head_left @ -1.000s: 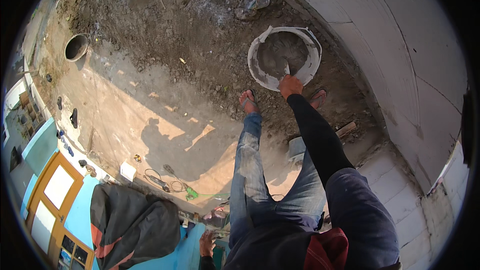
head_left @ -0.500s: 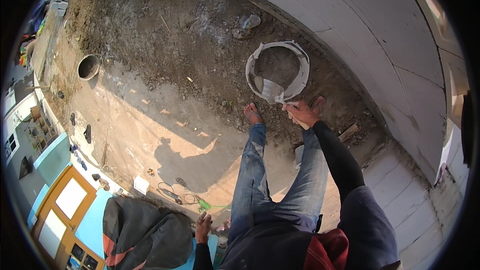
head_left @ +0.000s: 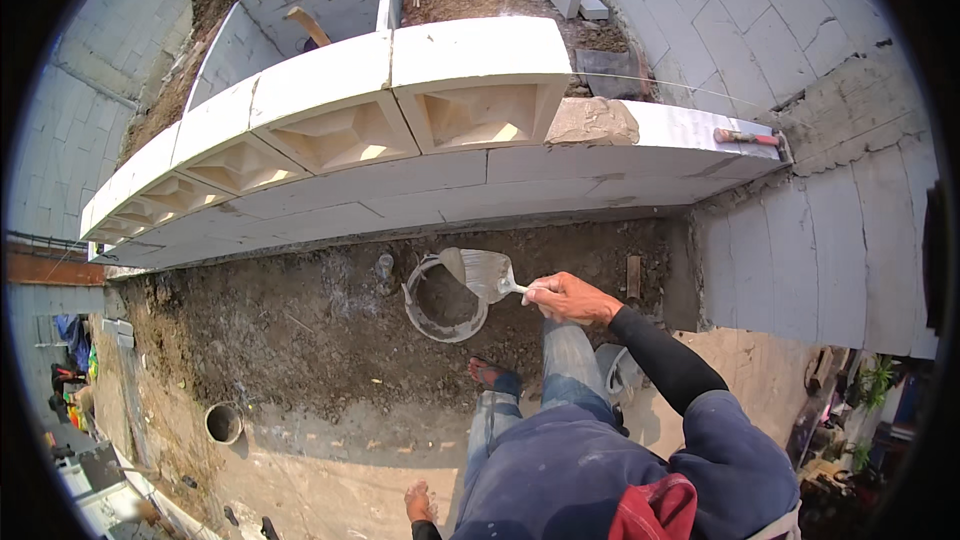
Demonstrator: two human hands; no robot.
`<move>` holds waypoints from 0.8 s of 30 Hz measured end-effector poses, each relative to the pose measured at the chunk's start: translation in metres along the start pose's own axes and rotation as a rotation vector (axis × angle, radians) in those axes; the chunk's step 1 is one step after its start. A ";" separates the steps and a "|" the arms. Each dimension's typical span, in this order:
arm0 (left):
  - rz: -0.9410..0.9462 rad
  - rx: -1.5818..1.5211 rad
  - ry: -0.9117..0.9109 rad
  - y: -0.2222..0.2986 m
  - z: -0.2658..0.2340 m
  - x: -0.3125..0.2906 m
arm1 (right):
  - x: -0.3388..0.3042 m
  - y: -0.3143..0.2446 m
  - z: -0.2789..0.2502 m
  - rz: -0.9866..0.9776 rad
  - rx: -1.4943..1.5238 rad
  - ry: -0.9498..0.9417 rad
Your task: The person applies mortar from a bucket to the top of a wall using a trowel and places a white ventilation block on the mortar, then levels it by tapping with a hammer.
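My right hand (head_left: pixel 570 297) is closed around the handle of a trowel (head_left: pixel 488 276), in front of my right leg. Grey mortar (head_left: pixel 452 262) clings to the far end of its blade. Just beneath the blade stands a round bucket (head_left: pixel 412 312) with a mortar-caked rim and wet mortar inside; the trowel hides part of its right side. Low in the picture, beside my left leg, my left hand (head_left: pixel 418 502) hangs empty with its fingers apart. A bed of mortar (head_left: pixel 594 122) lies on the wall top, at the end of a row of cream vent blocks (head_left: pixel 490 112).
The low pale block wall (head_left: pixel 420 185) crosses ahead of me. A red-handled hammer (head_left: pixel 745 137) rests on its right end, near a taut string (head_left: pixel 690 87). A white bucket (head_left: pixel 622 370) stands by my right leg, a smaller dark bucket (head_left: pixel 224 424) farther left.
My right hand has raised the trowel from the bucket's rim, with mortar on its blade. The view has tilted up, bringing the wall top and vent blocks into sight.
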State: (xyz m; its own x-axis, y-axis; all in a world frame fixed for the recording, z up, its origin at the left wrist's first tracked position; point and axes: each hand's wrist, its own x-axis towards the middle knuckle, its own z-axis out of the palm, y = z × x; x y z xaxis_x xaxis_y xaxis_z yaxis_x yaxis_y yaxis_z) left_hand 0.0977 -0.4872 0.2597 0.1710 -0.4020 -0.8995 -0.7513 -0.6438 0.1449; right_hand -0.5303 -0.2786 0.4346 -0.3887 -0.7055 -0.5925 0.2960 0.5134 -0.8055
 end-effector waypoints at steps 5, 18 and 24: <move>0.150 0.105 -0.099 0.089 0.031 0.001 | -0.119 -0.054 -0.099 -0.144 -0.121 0.421; 0.240 0.054 -0.135 0.128 0.070 -0.034 | -0.096 -0.053 -0.160 -0.233 -1.172 1.209; 0.493 0.373 -0.181 0.093 0.039 0.011 | -0.058 -0.081 -0.144 -0.211 -0.972 0.973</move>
State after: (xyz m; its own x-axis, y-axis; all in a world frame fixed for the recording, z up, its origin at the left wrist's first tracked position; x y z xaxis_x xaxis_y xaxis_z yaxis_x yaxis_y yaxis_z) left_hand 0.0050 -0.5256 0.2468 -0.3365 -0.4559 -0.8240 -0.8911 -0.1290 0.4352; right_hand -0.6577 -0.2087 0.5326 -0.9126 -0.3977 0.0948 -0.4060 0.8539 -0.3256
